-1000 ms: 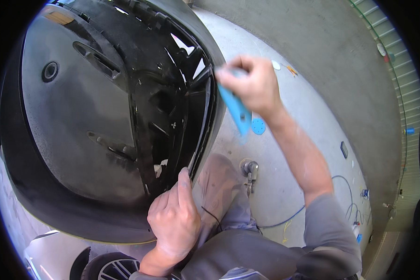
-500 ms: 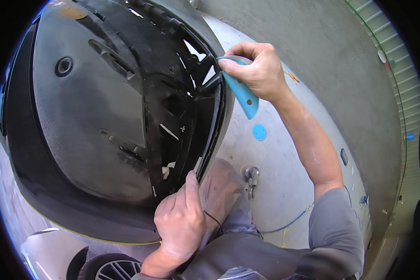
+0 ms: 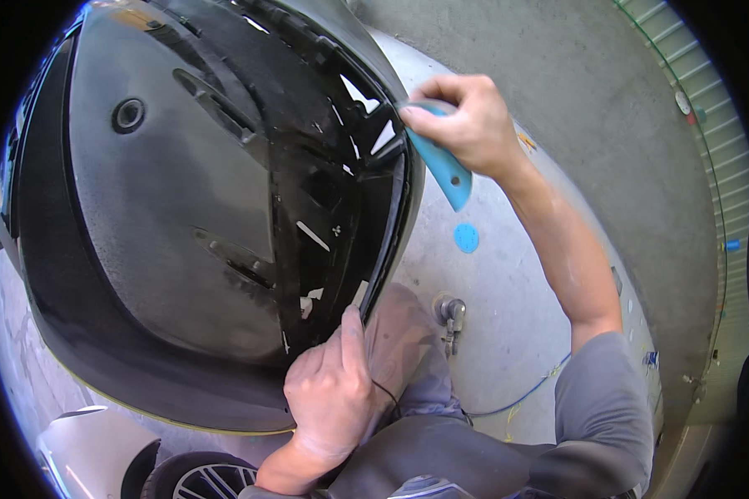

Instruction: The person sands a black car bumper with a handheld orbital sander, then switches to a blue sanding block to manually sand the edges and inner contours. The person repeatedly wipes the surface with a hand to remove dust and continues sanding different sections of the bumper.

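A black car bumper (image 3: 200, 274) fills the left half, its hollow inner side with slots and brackets facing me. At its upper right edge, my right hand (image 3: 470, 125) pinches a bent blue sanding disc (image 3: 448, 166) with a small hole in it. The disc's upper end touches the rim, and the rest hangs down from my fingers. My left hand (image 3: 331, 391) grips the bumper's lower right edge, its index finger stretched along the rim. The fingertips behind the edge are hidden.
On the pale floor lie a round blue sanding disc (image 3: 466, 238) and a sander (image 3: 451, 312). A blue hose (image 3: 524, 401) runs past my knee. At lower left are a white car panel (image 3: 87, 445) and a wheel (image 3: 212, 482). A corrugated wall (image 3: 716, 125) stands far right.
My right hand and the blue disc have shifted slightly right in the picture. The bumper and my left hand have shifted the same way, and both hands keep their holds.
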Motion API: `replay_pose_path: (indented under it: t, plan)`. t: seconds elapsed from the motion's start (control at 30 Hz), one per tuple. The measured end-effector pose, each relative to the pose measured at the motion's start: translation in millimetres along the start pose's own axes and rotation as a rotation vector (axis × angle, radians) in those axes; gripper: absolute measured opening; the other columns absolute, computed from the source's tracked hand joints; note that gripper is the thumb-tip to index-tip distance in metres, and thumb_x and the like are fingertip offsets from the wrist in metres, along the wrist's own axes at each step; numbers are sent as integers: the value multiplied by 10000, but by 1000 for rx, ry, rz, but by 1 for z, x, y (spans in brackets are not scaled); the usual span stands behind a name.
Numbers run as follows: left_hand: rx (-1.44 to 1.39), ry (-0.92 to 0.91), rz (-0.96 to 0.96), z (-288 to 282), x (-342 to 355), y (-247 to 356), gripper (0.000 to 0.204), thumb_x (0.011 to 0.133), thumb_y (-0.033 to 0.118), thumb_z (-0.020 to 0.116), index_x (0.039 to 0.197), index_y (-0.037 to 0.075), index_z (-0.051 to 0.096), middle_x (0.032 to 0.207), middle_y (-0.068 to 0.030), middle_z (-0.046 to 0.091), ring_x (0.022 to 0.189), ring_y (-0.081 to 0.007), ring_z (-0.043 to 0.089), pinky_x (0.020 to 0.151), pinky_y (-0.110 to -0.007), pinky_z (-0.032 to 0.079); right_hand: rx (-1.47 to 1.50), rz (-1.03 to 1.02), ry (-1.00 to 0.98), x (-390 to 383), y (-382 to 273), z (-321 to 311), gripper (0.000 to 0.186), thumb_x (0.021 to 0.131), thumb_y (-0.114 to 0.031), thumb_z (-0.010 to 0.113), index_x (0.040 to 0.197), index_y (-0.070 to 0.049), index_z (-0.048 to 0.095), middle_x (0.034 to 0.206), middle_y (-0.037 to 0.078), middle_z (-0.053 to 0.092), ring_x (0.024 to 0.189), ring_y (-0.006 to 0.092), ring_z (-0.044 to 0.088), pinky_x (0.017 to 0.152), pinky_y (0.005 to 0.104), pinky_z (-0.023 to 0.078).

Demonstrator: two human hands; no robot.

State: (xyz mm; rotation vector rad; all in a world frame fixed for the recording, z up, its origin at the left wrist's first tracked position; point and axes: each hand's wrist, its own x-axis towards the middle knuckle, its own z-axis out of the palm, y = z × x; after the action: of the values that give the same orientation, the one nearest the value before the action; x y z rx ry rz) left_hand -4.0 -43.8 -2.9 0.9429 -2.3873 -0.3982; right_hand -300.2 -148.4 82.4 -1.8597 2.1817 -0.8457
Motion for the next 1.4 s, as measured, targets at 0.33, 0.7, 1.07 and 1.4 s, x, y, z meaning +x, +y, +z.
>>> replay_pose_path:
  t: [0.33, 0.7, 1.07, 1.4]
  plan:
    - [1, -6, -21, -1, -2, -2, 302, 881, -23, 663, 1182, -20, 691, 622, -63, 585, 531, -243, 596, 543, -343, 484, 29, -85, 34, 10, -6, 0, 360, 738, -372, 770, 901, -54, 810, 776, 111, 751, 710, 214, 709, 745, 317, 564]
    - [24, -133, -19, -4, -4, -4, 495, 753, -5, 605, 1244, -46, 650, 774, -87, 695, 608, -256, 651, 597, -336, 525, 357, 234, 30, -83, 10, 34, 361, 768, -303, 750, 875, 41, 782, 744, 102, 750, 636, 140, 680, 612, 297, 549]
    - [70, -55, 92, -18, 10, 15, 662, 999, 398, 630, 1425, -93, 499, 1453, -293, 530, 1304, -463, 540, 1081, -531, 456, 936, 513, -48, -166, -17, 20, 218, 992, -227, 738, 1008, -16, 687, 864, 8, 697, 732, 54, 640, 653, 223, 528]
    - [-762, -324, 164, -19, 15, 43, 1117, 779, 391, 882, 1559, -102, 252, 1569, -385, 306, 1300, -483, 550, 1045, -477, 512, 672, 353, 63, -193, -43, 5, 203, 971, -147, 759, 1042, 20, 668, 906, 62, 724, 809, 77, 678, 689, 229, 542]
